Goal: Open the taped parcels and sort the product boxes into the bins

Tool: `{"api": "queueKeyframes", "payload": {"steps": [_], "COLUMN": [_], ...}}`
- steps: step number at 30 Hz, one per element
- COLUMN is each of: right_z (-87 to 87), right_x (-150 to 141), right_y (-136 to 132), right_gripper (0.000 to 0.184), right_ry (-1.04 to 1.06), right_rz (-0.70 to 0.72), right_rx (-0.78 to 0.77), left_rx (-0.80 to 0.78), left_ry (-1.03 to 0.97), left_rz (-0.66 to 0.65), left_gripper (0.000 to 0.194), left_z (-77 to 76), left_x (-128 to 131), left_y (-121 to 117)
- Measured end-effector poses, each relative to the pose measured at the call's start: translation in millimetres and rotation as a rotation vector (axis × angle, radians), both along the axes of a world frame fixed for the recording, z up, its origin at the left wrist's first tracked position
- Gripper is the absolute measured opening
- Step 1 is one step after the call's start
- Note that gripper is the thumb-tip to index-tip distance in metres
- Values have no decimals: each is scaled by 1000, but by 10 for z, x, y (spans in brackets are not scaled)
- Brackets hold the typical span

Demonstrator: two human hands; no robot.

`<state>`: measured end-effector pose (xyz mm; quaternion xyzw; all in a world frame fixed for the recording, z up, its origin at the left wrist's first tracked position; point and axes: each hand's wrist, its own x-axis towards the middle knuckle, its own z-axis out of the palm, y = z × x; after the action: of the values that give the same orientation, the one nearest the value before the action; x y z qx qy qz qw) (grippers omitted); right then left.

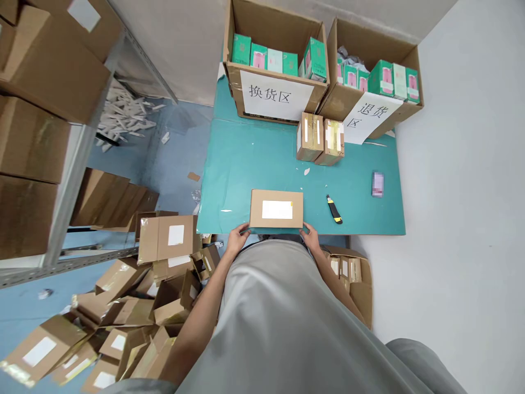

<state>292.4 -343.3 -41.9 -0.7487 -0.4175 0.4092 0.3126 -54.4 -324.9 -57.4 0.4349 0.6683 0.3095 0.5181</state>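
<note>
A closed cardboard box [256, 209] with a white label lies on the teal table [229, 158] close to its front edge. My left hand [238, 239] is at the box's near left corner, thumb and forefinger slightly apart, fingertips at or just touching the cardboard. At the near right corner, my right hand [310, 237] has its fingers apart too, the tips against or right beside the box. Neither hand is wrapped round it. To the right lies a black and yellow utility knife [334, 210].
Two small taped boxes [310, 137] stand before a large open carton [279, 115] and a second carton [334, 104], both holding green packages. A phone-like object [378, 184] lies at right. Used boxes [135, 312] pile up left, beside a metal shelf [71, 169]. Another open carton [363, 298] sits below right.
</note>
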Motion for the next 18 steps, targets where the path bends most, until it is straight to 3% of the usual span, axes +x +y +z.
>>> {"api": "queueKeyframes", "payload": {"steps": [4,9,18], "right_z": [57,190,666], "right_x": [-70,-55,-20], "right_y": [-1,106,615], "right_gripper": [43,50,57], "right_ry": [40,53,-43], "right_rz": [59,78,34], "right_rx": [-1,32,229], "left_rx": [-98,-96,208], "left_ry": [-6,-17,129], "left_rz": [40,58,70], "left_gripper": [39,37,40], "left_z": [80,214,731], "left_x": [37,74,97], "left_y": [21,107,572]}}
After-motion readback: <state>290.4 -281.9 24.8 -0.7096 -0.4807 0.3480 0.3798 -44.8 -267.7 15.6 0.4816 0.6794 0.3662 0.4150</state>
